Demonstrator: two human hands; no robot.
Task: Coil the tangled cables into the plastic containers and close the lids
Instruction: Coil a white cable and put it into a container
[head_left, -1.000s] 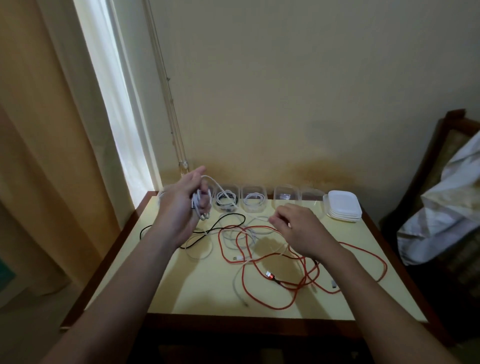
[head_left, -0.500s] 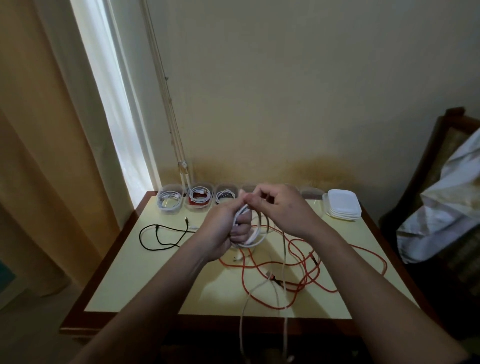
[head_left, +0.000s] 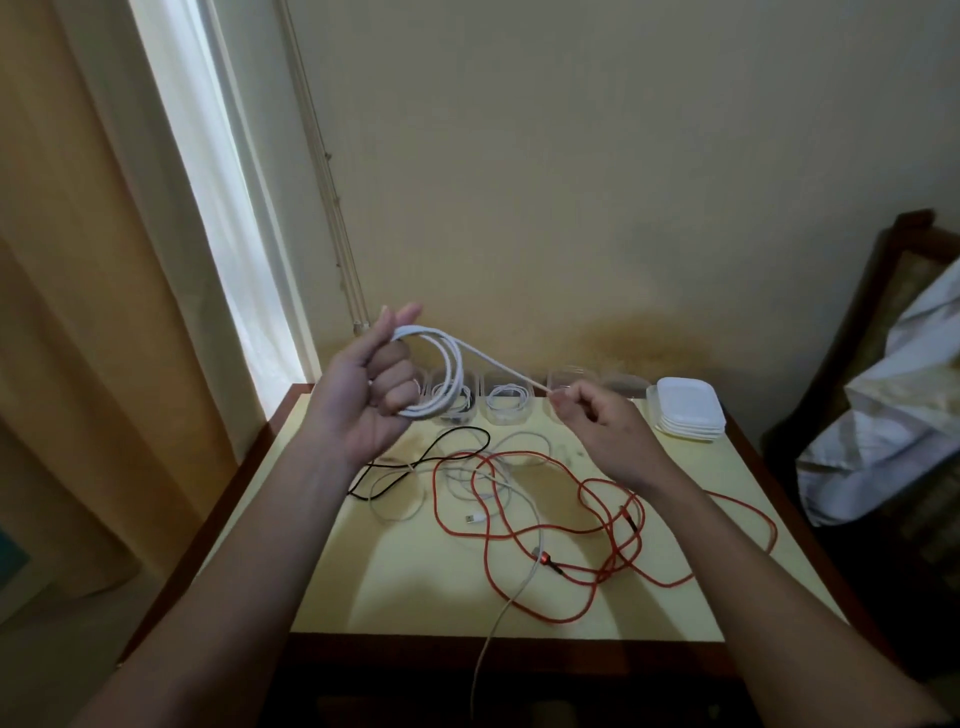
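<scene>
1. The left hand (head_left: 363, 400) was raised over the table's far left. Its fingers were curled round a white coil (head_left: 451, 374) of several loops, and the thumb stood up behind the coil's top.
2. The right hand (head_left: 605, 431), at 3 o'clock from the left, pinched the coil's free strand between thumb and fingertip. The strand ran taut from the coil's top down to the pinch.
3. At 12 o'clock past the hands, clear containers (head_left: 508, 404) stood in a row along the table's back edge with their lids off. Two showed coiled cables inside, and the left hand hid the row's left end.
4. White lids (head_left: 688, 410) sat stacked at 3 o'clock of the row, just beside it.
5. At 6 o'clock from the hands, a red cable (head_left: 543, 559) sprawled in loose loops. A black cable (head_left: 462, 429) lay at its 10 o'clock. A white cable (head_left: 474, 518) was tangled among the red loops, and one white strand hung over the front edge.
6. The table (head_left: 415, 597) had a pale yellow top. A cloth-draped chair (head_left: 883, 415) stood at its 3 o'clock.
</scene>
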